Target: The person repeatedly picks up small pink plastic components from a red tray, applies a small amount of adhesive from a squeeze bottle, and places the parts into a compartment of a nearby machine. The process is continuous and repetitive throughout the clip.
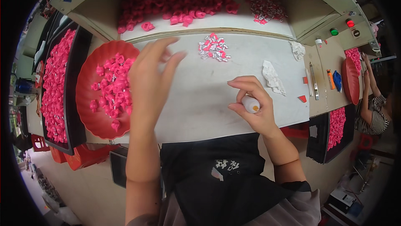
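Observation:
My left hand [152,73] is lifted above the left part of the white work surface [188,113], beside the red scalloped bowl [87,117]. Its thumb and fingers are apart, and nothing shows between them. Small pink plastic parts [115,84] lie heaped in that bowl, partly covered by my hand and forearm. On the right, my right hand [259,115] is closed around a small white bottle [249,102], whose yellowish spot faces up. Beyond both hands, a little pile of pink and silver pieces [214,47] rests on the surface.
A shelf at the back holds a large heap of pink parts [179,4] and smaller pieces [265,6]. Crumpled white tissue [273,77] lies to the right, near metal tweezers [314,82]. Black trays [69,96] of pink parts flank the bench. A co-worker [371,109] sits at far right.

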Motion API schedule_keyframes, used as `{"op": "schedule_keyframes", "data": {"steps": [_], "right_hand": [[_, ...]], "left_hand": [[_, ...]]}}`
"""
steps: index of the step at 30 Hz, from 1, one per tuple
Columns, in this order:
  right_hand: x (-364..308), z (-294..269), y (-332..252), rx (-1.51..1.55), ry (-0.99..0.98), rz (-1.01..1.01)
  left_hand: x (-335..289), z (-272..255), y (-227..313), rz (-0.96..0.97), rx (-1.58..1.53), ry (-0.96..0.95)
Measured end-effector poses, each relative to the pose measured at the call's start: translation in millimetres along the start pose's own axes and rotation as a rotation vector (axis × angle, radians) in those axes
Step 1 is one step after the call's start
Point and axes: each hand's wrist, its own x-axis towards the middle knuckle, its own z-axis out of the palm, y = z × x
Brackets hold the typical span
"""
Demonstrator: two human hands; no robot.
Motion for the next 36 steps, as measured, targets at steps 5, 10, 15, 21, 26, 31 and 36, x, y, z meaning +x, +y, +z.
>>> {"op": "schedule_keyframes", "data": {"steps": [5,10,15,21,26,31,36], "right_hand": [[-31,-40,6,-0.07,0.17,-0.04],[-53,-70,12,-0.057,0.224,-0.019],[-67,-73,22,0.055,0.286,0.008],[-52,-62,10,0.009,0.161,-0.061],[-42,-42,-8,0.007,0.134,0.039],[-46,-27,-22,0.367,0.444,-0.017],[-40,-16,-21,0.258,0.412,-0.289]], "left_hand": [[108,142,16,0.122,0.455,-0.092],[135,190,-26,0.249,0.68,-0.058],[92,136,-13,-0.186,-0.342,-0.295],[-17,58,8,-0.624,-1.143,-0.372],[-84,46,11,-0.769,-1.403,-0.341],[-100,44,26,-0.641,-1.244,-0.376],[-108,36,24,-0.496,-1.135,-0.385]]}}
